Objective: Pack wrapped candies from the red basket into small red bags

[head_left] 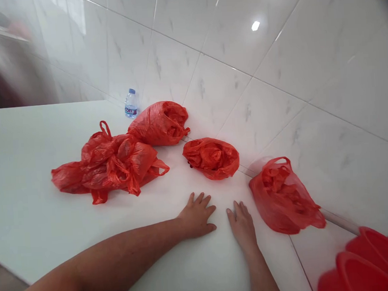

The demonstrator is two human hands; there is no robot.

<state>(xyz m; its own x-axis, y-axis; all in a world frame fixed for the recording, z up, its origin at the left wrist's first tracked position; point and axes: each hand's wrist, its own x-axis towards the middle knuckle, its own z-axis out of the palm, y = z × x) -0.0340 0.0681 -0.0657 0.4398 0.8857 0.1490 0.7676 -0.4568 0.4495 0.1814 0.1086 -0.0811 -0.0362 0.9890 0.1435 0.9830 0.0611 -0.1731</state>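
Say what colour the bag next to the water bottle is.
Red plastic bag, clearest in the head view.

red plastic bags (211, 158): 3 | bag heap (115, 164): 1 | water bottle (131, 103): 1 | hands (196, 215) (242, 227): 2 | red tubs (364, 262): 2

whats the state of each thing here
left hand, open, empty, flat on the white table
right hand, open, empty, flat on the table
red plastic bags, crumpled in a heap
upper red bag, bulging, mouth open
middle red bag, scrunched up
right red bag, slumped, handle up
water bottle, capped, upright
red plastic tubs, partly out of frame
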